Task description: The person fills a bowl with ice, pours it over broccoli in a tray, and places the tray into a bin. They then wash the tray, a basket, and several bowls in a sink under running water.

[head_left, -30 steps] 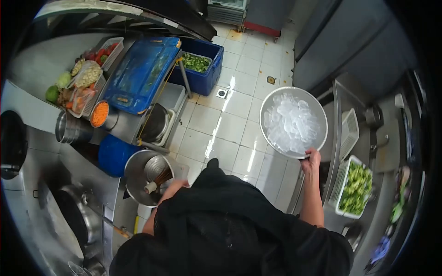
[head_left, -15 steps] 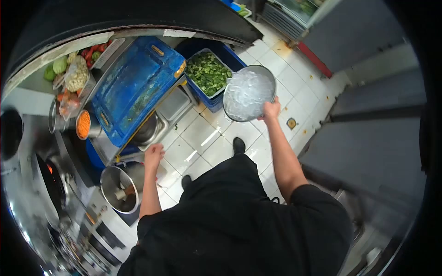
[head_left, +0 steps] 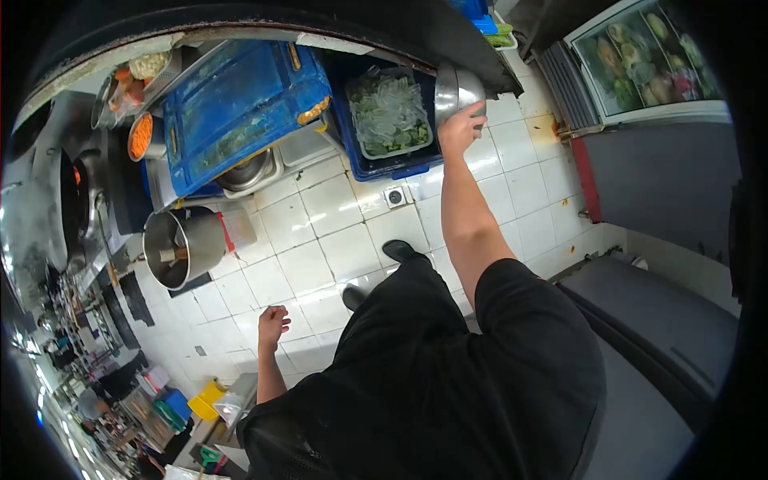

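Observation:
My right hand grips the rim of a metal bowl, tipped on its side beside a blue crate. In the crate is a clear tray of chopped green vegetables, with a heap of translucent ice-like pieces over most of them. Nothing is in my left hand, which hangs over the tiled floor with its fingers loosely apart.
A blue lid lies on the counter at the left, near a container of orange shreds. Below stands a steel pot. A wok is at far left, a glass-fronted fridge at upper right.
The bowl has moved up to the crate's right side and tipped over; the translucent pieces it held now lie on the greens. The view has shifted, and my left hand appears lower.

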`<state>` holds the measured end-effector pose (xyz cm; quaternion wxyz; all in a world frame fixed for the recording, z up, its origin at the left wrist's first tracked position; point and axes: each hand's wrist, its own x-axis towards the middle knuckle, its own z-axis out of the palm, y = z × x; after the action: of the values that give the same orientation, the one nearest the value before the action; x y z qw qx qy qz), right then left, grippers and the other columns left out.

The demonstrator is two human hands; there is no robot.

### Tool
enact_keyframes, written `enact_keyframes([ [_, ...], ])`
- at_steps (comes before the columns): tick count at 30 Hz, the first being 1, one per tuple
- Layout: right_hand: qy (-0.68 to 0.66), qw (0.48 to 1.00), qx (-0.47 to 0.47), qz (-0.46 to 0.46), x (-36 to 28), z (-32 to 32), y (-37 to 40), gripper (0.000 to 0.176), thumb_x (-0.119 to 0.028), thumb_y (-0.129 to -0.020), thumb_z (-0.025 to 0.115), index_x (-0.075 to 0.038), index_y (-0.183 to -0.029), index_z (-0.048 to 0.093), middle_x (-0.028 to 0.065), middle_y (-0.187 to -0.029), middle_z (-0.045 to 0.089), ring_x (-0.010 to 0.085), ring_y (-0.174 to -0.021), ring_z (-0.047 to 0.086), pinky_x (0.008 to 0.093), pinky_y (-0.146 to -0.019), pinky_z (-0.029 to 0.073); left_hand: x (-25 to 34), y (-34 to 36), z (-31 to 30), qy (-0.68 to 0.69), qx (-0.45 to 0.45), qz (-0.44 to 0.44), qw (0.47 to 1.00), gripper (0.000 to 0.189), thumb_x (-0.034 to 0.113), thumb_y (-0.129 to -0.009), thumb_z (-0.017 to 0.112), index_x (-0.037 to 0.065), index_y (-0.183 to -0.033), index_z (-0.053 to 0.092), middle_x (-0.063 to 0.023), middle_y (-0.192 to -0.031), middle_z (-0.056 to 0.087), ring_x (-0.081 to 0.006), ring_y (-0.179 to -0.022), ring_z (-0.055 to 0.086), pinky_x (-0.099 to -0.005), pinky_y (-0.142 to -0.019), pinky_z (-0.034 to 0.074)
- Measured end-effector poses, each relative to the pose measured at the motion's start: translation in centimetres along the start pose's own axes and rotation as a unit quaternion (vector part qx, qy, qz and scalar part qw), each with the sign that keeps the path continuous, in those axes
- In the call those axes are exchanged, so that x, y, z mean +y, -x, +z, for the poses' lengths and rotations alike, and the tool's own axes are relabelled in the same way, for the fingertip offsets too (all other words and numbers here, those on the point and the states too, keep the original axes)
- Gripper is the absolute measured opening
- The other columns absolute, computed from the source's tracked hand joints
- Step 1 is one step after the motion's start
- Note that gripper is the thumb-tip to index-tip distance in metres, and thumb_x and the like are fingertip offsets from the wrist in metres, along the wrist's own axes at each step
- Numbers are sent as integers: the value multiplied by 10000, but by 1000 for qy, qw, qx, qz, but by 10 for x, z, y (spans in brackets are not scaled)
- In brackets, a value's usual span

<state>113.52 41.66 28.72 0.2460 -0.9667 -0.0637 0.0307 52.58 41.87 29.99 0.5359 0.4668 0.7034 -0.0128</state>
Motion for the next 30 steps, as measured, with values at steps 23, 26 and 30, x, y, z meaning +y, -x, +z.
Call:
enact_keyframes([
  [23, -13, 485, -871, -73, 48, 78, 427, 510, 11, -631, 475, 91, -1134, 445, 227, -1054, 525, 396, -912, 583, 623, -783, 509, -276, 294, 156, 630, 578, -40, 517, 208, 227, -896, 606, 28, -948, 580, -70, -810, 612, -171, -717, 637, -294, -572, 530],
  [26, -13, 402, -895, -193, 15, -4, 573, 418, 7, -668, 492, 101, -1074, 476, 175, -956, 553, 328, -835, 604, 563, -730, 529, -356, 356, 139, 636, 706, -34, 309, 217, 243, -895, 619, 45, -922, 534, -68, -753, 581, -162, -678, 619, -295, -516, 519],
  [30, -22, 327, -924, -196, 32, -71, 778, 553, 4, -742, 437, 107, -1275, 331, 256, -1157, 493, 432, -996, 579, 642, -727, 528, -564, 425, 100, 387, 881, -190, 193, 171, 171, -848, 637, 22, -866, 553, -88, -785, 610, -187, -681, 570, -336, -629, 479],
])
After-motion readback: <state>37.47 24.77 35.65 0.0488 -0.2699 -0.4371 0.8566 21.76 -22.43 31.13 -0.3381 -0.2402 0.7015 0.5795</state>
